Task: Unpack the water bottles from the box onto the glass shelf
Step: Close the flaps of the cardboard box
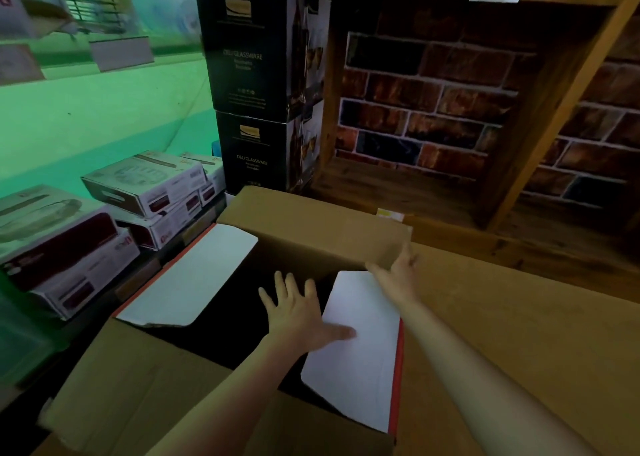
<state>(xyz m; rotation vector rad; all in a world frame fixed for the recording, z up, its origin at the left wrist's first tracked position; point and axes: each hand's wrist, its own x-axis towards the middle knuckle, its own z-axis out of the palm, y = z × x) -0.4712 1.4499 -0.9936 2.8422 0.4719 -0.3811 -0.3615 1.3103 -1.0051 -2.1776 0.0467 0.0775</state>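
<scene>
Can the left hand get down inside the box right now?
Probably yes. The left hand hovers open over the dark gap in the box, with the white flaps folded aside. Nothing visible blocks it.

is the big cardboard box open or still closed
Open. The box has its white inner flaps folded outward, the left hand spread over the dark opening; its contents cannot be told.

Open at the top: box (313, 234), dark gap between two white inner flaps (194, 279). Hemmed in by stacked black cartons (258, 85) behind (white boxes (145, 184) left).
</scene>
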